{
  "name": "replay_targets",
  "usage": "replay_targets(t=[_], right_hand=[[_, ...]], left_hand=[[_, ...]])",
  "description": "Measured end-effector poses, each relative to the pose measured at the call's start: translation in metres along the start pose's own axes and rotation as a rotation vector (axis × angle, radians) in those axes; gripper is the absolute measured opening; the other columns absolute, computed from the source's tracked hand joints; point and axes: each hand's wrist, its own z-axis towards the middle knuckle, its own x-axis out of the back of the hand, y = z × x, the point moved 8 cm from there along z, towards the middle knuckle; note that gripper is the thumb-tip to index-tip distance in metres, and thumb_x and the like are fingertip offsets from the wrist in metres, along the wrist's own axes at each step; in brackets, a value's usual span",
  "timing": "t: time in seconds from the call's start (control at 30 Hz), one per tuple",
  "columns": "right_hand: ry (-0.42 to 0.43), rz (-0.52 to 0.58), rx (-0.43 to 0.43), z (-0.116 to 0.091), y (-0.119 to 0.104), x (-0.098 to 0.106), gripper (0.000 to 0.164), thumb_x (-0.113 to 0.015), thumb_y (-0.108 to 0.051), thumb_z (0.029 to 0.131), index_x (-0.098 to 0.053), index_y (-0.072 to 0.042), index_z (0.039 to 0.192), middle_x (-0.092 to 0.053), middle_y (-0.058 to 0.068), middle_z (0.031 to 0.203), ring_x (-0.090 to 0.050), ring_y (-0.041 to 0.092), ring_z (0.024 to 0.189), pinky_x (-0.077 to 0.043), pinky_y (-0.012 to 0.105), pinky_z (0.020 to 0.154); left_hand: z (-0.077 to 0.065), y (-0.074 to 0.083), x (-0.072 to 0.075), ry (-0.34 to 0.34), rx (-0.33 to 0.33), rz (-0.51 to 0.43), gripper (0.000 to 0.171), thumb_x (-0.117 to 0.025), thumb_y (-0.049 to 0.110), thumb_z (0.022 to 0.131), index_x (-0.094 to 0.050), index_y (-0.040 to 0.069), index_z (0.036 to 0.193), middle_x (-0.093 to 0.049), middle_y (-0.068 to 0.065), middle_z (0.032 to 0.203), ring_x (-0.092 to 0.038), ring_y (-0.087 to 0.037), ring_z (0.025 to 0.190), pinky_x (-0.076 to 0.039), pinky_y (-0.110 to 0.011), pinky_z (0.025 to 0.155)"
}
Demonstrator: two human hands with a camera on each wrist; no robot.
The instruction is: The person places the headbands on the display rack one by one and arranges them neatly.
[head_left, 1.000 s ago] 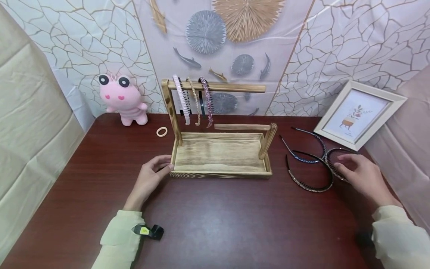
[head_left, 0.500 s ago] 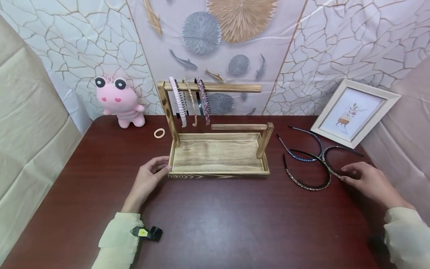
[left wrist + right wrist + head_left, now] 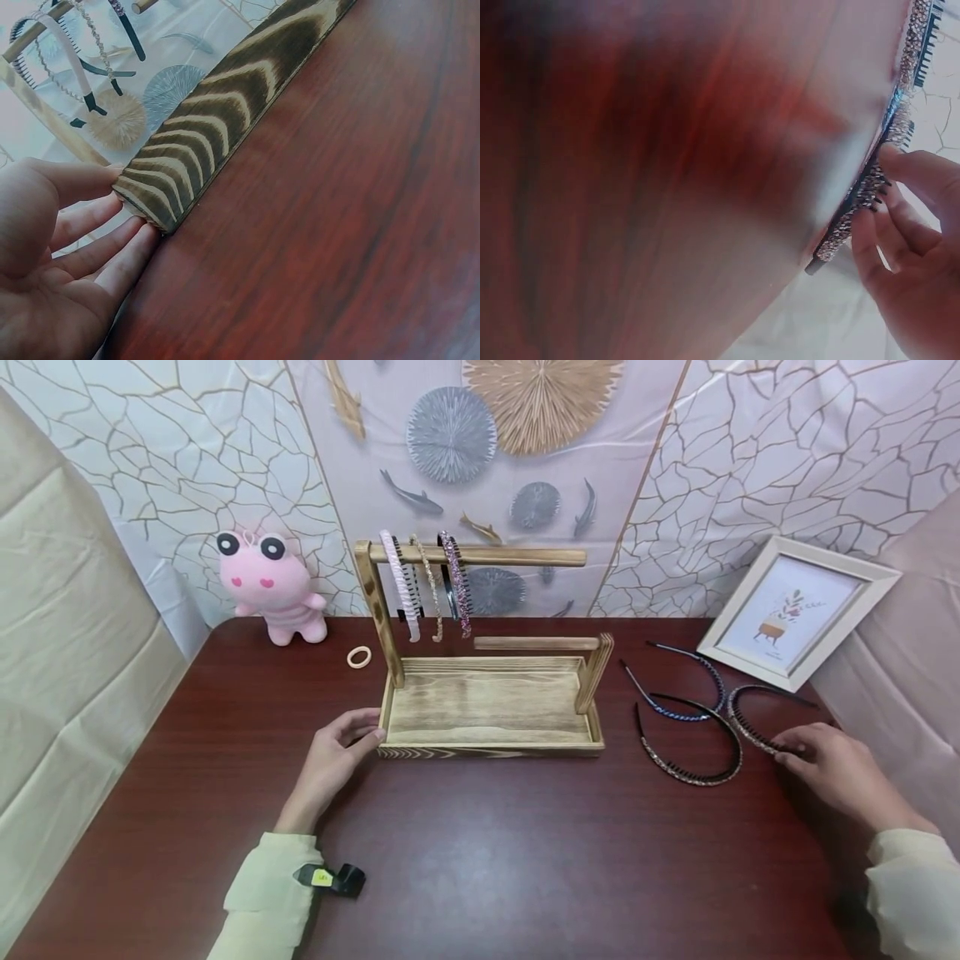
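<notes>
My left hand [image 3: 337, 760] holds the left front corner of a wooden display stand [image 3: 491, 749], thumb on the rim and fingers against the side. Three headbands hang from the stand's tall bar: a pink one [image 3: 401, 585], a gold one [image 3: 427, 581] and a purple glittery one [image 3: 456, 581], with a dark band among them. On the right, my right hand [image 3: 832, 768] pinches the end of a glittery toothed headband [image 3: 840, 229] lying on the table. Beside it lie another glittery headband [image 3: 686, 778] and a blue beaded headband [image 3: 678, 717].
A framed picture [image 3: 708, 647] leans at the back right, behind the loose headbands. At the back left sits a pink plush toy [image 3: 270, 589], with a small pale ring [image 3: 359, 648] nearby. The stand's short bar [image 3: 517, 643] carries nothing. Patterned cloth backs the dark red table [image 3: 480, 860].
My right hand has moved back toward the near right and closed its fingers on the headband's end. The left hand has kept its hold on the stand's corner.
</notes>
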Motion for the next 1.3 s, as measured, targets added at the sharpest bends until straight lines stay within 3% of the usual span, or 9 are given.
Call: replay_targets(t=[0.13,0.23,0.33,0.47,0.67,0.87,1.1,1.3], right_hand=[[0.071,0.039,-0.035,-0.004,-0.001,0.013,0.018,-0.077,0.004,0.076,-0.072,-0.005,0.091,-0.067,0.009,0.085,-0.043,-0.014,0.074,-0.035,0.025,0.064],[0.131,0.079,-0.059,-0.004,-0.004,0.024,0.019,-0.076,0.004,0.077,-0.072,-0.004,0.094,-0.062,-0.014,0.08,-0.039,-0.018,0.072,-0.034,0.023,0.062],[0.168,0.119,-0.088,-0.003,-0.009,0.033,0.019,-0.073,0.002,0.081,-0.071,-0.003,0.099,-0.046,-0.039,0.087,-0.037,-0.022,0.075,-0.033,0.024,0.065],[0.203,0.165,-0.141,0.002,-0.021,0.044,0.02,-0.07,-0.004,0.087,-0.069,-0.001,0.106,-0.035,-0.049,0.097,-0.033,-0.027,0.086,-0.03,0.021,0.071],[0.316,0.309,-0.183,0.017,-0.055,0.055,0.022,-0.071,-0.006,0.088,-0.067,0.001,0.109,-0.048,-0.047,0.091,-0.046,-0.028,0.077,-0.032,-0.002,0.072],[0.384,0.537,-0.202,0.04,-0.084,0.052,0.016,-0.069,-0.003,0.09,-0.068,-0.008,0.105,-0.061,-0.035,0.088,-0.058,-0.017,0.081,-0.043,0.001,0.074],[0.333,0.706,-0.23,0.072,-0.11,0.043,0.016,-0.071,-0.009,0.091,-0.069,-0.008,0.107,-0.067,-0.024,0.09,-0.063,-0.009,0.088,-0.045,0.005,0.078],[0.293,0.869,-0.224,0.096,-0.129,0.041,0.016,-0.071,-0.011,0.092,-0.069,-0.008,0.107,-0.07,-0.016,0.088,-0.066,-0.002,0.082,-0.048,0.01,0.077]], left_hand=[[0.0,0.0,0.0,-0.004,-0.002,0.005,0.038,-0.071,0.019,0.093,-0.063,0.01,0.129,-0.066,-0.011,0.126,-0.061,-0.022,0.117,-0.049,-0.017,0.084],[0.0,-0.001,0.001,-0.003,-0.003,0.009,0.038,-0.071,0.02,0.093,-0.063,0.01,0.129,-0.065,-0.011,0.126,-0.061,-0.022,0.117,-0.049,-0.017,0.085],[0.001,-0.002,0.002,0.0,-0.005,0.011,0.038,-0.071,0.02,0.093,-0.063,0.01,0.129,-0.065,-0.011,0.126,-0.061,-0.022,0.117,-0.049,-0.017,0.085],[0.001,-0.003,0.002,0.001,-0.004,0.007,0.038,-0.071,0.019,0.093,-0.063,0.009,0.128,-0.066,-0.012,0.125,-0.061,-0.021,0.116,-0.049,-0.017,0.085],[0.002,-0.001,0.002,-0.005,-0.013,-0.001,0.038,-0.071,0.018,0.093,-0.063,0.008,0.128,-0.066,-0.012,0.125,-0.062,-0.019,0.114,-0.049,-0.017,0.084],[0.001,0.001,0.002,-0.01,-0.017,-0.003,0.038,-0.071,0.016,0.093,-0.063,0.007,0.129,-0.066,-0.012,0.125,-0.062,-0.018,0.113,-0.05,-0.017,0.083],[0.001,0.002,0.001,-0.008,-0.023,-0.018,0.038,-0.071,0.016,0.092,-0.063,0.007,0.128,-0.066,-0.013,0.125,-0.063,-0.015,0.111,-0.05,-0.017,0.083],[0.0,0.001,0.0,-0.008,-0.016,-0.014,0.038,-0.072,0.017,0.092,-0.063,0.007,0.128,-0.066,-0.012,0.125,-0.063,-0.014,0.111,-0.049,-0.017,0.084]])
